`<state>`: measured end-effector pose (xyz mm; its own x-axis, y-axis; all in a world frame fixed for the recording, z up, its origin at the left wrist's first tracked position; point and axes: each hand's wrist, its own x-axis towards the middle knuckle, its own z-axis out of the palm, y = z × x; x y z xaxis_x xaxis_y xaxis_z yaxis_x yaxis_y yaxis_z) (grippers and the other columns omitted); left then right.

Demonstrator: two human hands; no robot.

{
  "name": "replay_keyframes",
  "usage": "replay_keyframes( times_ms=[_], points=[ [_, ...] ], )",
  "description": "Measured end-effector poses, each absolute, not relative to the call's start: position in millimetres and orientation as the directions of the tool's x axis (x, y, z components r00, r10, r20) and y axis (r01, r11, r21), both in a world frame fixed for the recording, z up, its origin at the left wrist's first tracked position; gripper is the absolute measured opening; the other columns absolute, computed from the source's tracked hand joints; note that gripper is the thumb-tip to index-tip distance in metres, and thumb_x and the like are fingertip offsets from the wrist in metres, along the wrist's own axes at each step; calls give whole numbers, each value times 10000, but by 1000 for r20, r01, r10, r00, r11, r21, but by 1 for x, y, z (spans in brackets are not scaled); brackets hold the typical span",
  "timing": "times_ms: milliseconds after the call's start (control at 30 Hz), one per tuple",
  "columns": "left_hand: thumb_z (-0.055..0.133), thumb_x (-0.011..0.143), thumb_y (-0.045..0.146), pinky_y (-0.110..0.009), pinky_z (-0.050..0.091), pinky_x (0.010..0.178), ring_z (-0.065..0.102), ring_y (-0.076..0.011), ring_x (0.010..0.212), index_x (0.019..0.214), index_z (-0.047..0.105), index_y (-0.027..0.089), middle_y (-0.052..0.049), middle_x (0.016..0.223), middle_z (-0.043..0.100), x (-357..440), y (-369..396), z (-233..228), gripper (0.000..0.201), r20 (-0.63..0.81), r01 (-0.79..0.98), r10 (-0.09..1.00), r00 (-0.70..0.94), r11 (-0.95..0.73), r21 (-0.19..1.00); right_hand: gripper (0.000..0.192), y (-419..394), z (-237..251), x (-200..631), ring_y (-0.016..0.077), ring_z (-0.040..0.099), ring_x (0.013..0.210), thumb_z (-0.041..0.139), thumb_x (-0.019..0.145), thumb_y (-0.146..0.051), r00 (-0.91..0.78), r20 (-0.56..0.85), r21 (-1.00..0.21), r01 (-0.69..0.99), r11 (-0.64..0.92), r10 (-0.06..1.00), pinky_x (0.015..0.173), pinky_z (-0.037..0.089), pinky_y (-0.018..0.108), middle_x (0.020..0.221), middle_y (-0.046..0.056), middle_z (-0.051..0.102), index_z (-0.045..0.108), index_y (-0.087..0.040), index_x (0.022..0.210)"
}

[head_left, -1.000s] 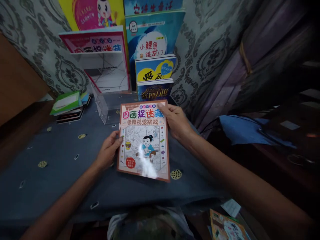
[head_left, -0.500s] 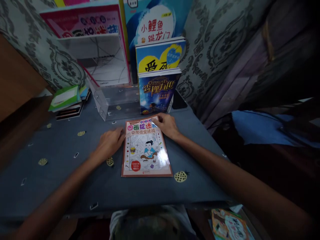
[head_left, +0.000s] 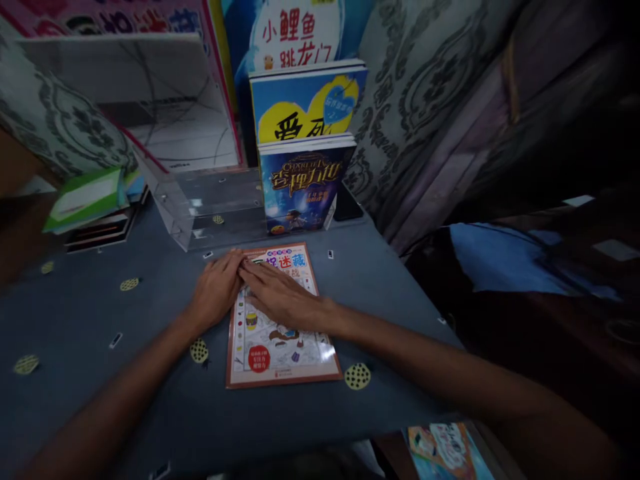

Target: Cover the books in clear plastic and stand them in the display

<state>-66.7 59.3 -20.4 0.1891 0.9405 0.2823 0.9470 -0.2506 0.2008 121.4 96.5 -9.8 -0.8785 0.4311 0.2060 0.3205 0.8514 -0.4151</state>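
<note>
1. 1 activity book w/ orange border lies flat on the blue-grey tablecloth, just in front of the clear acrylic stand.
2. Left hand: flat, palm down, fingers stretched; rests at the book's top-left corner, partly on cloth. Grasps nothing.
3. Right hand: flat, fingers spread, laid across the upper cover, pointing left. Grasps nothing. Fingertips of both hands meet near the top-left of the book.
4. Behind the book, 2 books upright on the right of the stand: dark blue one in front, yellow-and-blue one behind it. A 3rd, w/ white oval & red characters, stands further back.
5. 1 pink-edged book on the left of the stand.
6. 1 small stack w/ green-white cover at far left of table.
7. 1 more colourful book lies below the table edge, bottom right.
</note>
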Motion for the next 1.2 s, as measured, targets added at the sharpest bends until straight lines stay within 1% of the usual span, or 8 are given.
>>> replay_keyframes(
  times_ms=[67,133,300,467,700,933,1033,1200],
  points=[
    [346,994,216,-483,470,1066,579,-287,1312,1341,528,131,-181,1385,630,-66,60,-21,400,292,951,937,193,-252,181,556,103,-12,128,270,295,1536,480,1019,-289,-878,206,-427,317,847,432,1243,324,492,1619,205,368,388,-82,1527],
    [327,1009,231,-473,473,1062,591,-280,1298,1315,542,129,-177,1370,642,-64,61,-20,387,300,953,933,198,-255,163,550,109,-14,138,277,290,1538,495,1020,-314,-865,205,-420,345,839,458,1249,319,481,1612,213,375,425,-67,1506],
    [301,1024,256,-462,474,1063,574,-274,1325,1305,556,137,-162,1388,637,-62,61,-17,398,279,960,936,214,-255,119,544,127,-20,169,308,355,1506,480,1028,-338,-787,198,-393,482,783,584,1240,319,524,1559,249,440,479,-16,1466],
    [292,1029,258,-472,455,1094,544,-268,1363,1300,571,158,-148,1408,628,-62,61,-14,402,249,962,941,229,-258,91,456,136,-26,191,295,424,1470,472,1018,-280,-713,240,-388,552,738,659,1212,337,570,1538,195,491,542,-99,1431],
    [282,1030,281,-515,438,1106,541,-306,1365,1316,571,127,-186,1391,631,-60,61,-13,435,247,963,937,248,-267,44,446,137,-22,192,286,426,1469,488,1011,-279,-713,221,-391,560,730,666,1224,291,568,1533,195,502,557,-97,1412],
    [274,1030,290,-554,419,1121,493,-325,1402,1338,554,117,-194,1418,606,-60,61,-11,450,210,966,951,227,-248,78,465,133,-21,199,293,374,1499,481,1007,-270,-733,192,-408,544,733,652,1221,272,583,1573,188,449,530,-113,1442],
    [273,1032,291,-542,409,1136,478,-317,1414,1352,539,117,-191,1434,590,-61,61,-12,451,203,968,956,213,-235,88,487,128,-22,206,302,339,1515,468,1014,-292,-746,192,-406,532,743,638,1228,259,579,1583,198,431,512,-97,1458],
    [281,1025,279,-515,444,1113,488,-305,1406,1349,537,134,-180,1448,577,-59,60,-13,437,214,968,956,200,-228,110,518,135,-29,214,313,336,1514,466,1022,-393,-760,213,-414,500,761,615,1213,267,595,1603,182,407,501,-144,1475]
  ],
)
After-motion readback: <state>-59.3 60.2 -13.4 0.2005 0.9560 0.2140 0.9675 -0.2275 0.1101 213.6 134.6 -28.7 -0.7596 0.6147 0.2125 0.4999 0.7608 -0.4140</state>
